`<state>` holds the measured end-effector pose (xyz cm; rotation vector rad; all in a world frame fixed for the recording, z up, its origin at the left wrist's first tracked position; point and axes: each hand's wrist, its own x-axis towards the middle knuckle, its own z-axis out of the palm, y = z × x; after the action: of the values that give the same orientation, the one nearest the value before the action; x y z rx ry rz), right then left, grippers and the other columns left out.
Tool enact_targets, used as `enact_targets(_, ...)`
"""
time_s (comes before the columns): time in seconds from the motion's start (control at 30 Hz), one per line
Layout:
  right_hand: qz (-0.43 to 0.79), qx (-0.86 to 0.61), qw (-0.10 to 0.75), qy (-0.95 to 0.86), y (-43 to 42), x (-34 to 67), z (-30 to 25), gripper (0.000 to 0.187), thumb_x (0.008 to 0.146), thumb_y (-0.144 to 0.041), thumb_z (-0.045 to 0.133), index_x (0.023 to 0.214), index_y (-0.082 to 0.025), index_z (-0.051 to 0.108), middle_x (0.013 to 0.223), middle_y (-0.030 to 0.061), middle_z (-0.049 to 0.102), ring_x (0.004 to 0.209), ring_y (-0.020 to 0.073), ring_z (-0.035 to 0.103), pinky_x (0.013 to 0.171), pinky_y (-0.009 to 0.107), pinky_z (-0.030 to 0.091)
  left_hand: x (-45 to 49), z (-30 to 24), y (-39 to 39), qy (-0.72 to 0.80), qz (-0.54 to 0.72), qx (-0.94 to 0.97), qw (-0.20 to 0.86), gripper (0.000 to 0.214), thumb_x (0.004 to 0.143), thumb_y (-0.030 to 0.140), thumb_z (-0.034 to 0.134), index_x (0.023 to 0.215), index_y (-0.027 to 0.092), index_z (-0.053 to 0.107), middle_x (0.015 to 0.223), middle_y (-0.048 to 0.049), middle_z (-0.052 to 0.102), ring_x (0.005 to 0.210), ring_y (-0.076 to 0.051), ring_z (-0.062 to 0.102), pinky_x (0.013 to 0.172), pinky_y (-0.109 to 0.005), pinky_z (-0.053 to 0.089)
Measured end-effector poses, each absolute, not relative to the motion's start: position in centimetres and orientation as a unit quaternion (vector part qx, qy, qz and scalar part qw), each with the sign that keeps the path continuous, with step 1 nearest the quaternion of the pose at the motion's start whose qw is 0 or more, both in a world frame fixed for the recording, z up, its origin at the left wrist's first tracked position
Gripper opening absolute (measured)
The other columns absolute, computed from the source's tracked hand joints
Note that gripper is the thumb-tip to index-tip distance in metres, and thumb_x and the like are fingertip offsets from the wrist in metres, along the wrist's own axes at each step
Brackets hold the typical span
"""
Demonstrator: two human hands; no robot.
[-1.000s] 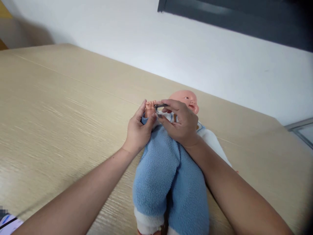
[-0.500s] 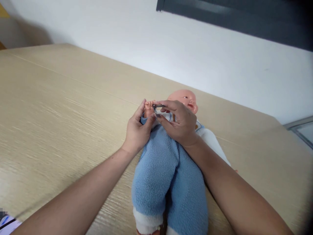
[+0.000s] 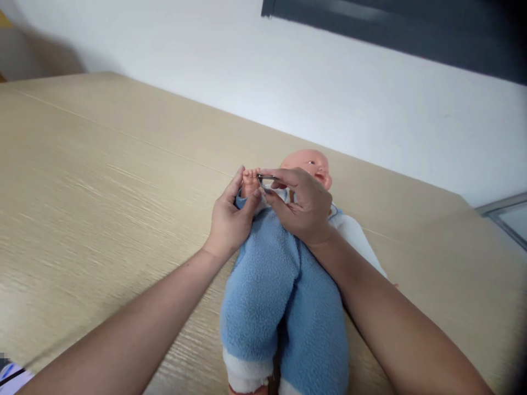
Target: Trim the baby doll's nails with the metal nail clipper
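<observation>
A baby doll [image 3: 284, 291] in blue fleece trousers lies on its back on the wooden table [image 3: 102, 181], head away from me. My left hand [image 3: 229, 216] is closed around the doll's small raised hand [image 3: 249, 182]. My right hand [image 3: 302, 207] pinches a metal nail clipper [image 3: 267, 179] whose jaws sit at the doll's fingertips.
A white wall [image 3: 288, 93] runs behind the table, with a dark panel [image 3: 395, 33] at the top right. A glass-framed edge [image 3: 506, 216] shows at far right. A bit of patterned cloth [image 3: 8, 373] lies at the bottom left corner.
The view has shifted slightly; both hands stay on the doll's hand, and the clipper has edged a little left toward the fingertips.
</observation>
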<state>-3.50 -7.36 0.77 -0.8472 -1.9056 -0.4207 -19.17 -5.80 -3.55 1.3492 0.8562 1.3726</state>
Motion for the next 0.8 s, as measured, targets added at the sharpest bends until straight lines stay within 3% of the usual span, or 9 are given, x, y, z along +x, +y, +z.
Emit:
enact_targets(0.27, -0.166, -0.348, 0.478, -0.789, -7.46, -3.49, 0.87, 0.030, 0.097, -0.022, 0.073, 0.127, -0.022, 0.068, 0.108, 0.0030, 0.081, 0.081, 0.0134, 0.073, 0.080, 0.028, 0.061, -19.21, -3.24, -5.86, 0.363, 0.561, 0.559, 0.491, 0.054, 0.096, 0.027, 0.075, 0.149, 0.025, 0.064, 0.158, -0.0044, 0.062, 0.153, -0.024, 0.054, 0.133, -0.044, 0.038)
enact_targets(0.8, -0.169, -0.337, 0.482, -0.791, -7.28, -3.54, 0.74, 0.031, 0.095, -0.020, 0.075, 0.125, -0.020, 0.070, 0.094, 0.0017, 0.077, 0.077, 0.0131, 0.071, 0.077, 0.027, 0.058, -19.18, -3.64, -5.79, 0.348, 0.575, 0.566, 0.477, 0.053, 0.097, 0.032, 0.074, 0.149, 0.027, 0.065, 0.157, -0.0055, 0.064, 0.154, -0.026, 0.052, 0.134, -0.047, 0.036)
